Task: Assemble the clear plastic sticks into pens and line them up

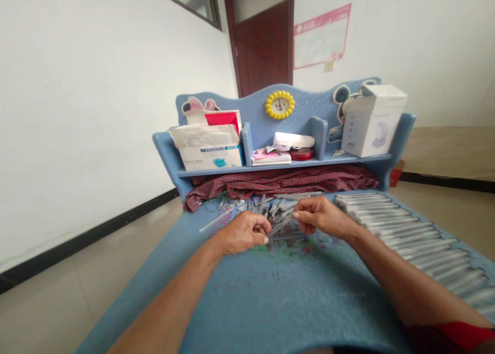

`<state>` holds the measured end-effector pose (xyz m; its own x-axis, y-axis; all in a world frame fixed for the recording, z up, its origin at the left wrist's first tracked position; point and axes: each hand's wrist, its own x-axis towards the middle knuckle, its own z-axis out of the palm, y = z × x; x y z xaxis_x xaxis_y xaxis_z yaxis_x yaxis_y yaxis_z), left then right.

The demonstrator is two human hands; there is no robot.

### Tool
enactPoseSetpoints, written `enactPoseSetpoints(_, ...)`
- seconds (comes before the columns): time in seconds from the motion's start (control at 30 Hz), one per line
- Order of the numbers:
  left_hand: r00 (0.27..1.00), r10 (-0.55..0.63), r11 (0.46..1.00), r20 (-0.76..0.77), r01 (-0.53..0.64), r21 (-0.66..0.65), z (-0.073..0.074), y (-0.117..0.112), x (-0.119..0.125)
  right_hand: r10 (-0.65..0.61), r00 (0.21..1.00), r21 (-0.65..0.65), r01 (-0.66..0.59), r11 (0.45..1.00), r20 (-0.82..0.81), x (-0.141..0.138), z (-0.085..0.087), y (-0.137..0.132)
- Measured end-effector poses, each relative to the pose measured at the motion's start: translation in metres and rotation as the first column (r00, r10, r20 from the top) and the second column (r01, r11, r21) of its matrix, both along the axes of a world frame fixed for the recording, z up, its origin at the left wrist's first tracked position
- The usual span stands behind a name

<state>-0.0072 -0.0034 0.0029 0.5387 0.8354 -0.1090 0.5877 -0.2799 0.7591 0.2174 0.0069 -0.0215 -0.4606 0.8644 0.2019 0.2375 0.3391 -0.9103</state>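
Note:
A thin, clear strip-like piece, perhaps a plastic sleeve or tube, runs slantwise between my two hands just above the desk. Its lower end is pinched between the thumb and fingers of my left hand. My right hand has thumb and forefinger closed at its upper end. Behind and beneath lies a loose pile of similar clear and whitish slender pieces, with some dark bits among them; my hands partly cover it. Along the desk's right side, many slender clear-and-grey pieces lie side by side in a long row.
The blue desk has a back shelf holding a mask carton, papers, a red round case and a tall white box. A yellow flower clock sits above. Checked cloth lies bunched below the shelf.

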Motion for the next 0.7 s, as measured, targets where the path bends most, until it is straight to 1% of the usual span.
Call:
enactPoseSetpoints(0.1, 1.000, -0.007, 1.000, -0.030, 0.008, 0.013, -0.0031, 0.0014, -0.0007, -0.006, 0.999, 0.010, 0.006, 1.000, 0.050, -0.0019, -0.0032, 0.0009)
enactPoseSetpoints(0.17, 0.999, -0.004, 1.000, -0.036, 0.005, 0.028, -0.0046, 0.0021, -0.0009, -0.026, 0.996, -0.007, 0.027, 1.000, 0.084, -0.0023, -0.0033, 0.0009)
enactPoseSetpoints(0.27, 0.999, 0.000, 0.999, -0.041, 0.001, 0.040, -0.0052, 0.0025, -0.0009, -0.051, 0.997, -0.017, 0.052, 0.998, 0.066, -0.0019, -0.0018, 0.0007)
enactPoseSetpoints(0.37, 0.999, -0.007, 0.999, -0.049, 0.009, 0.039, -0.0048, 0.0024, -0.0005, -0.040, 0.998, 0.009, 0.040, 0.999, 0.040, -0.0026, -0.0020, 0.0008)
enactPoseSetpoints(0.53, 0.998, -0.011, 0.999, -0.058, 0.014, 0.044, -0.0046, 0.0026, 0.0000, -0.090, 0.989, 0.000, 0.090, 0.996, 0.121, -0.0038, -0.0042, 0.0014)
enactPoseSetpoints(0.7, 0.998, -0.011, 0.999, -0.066, 0.014, 0.047, -0.0036, 0.0020, 0.0005, -0.038, 0.995, 0.012, 0.037, 0.999, 0.094, -0.0033, -0.0034, 0.0006)
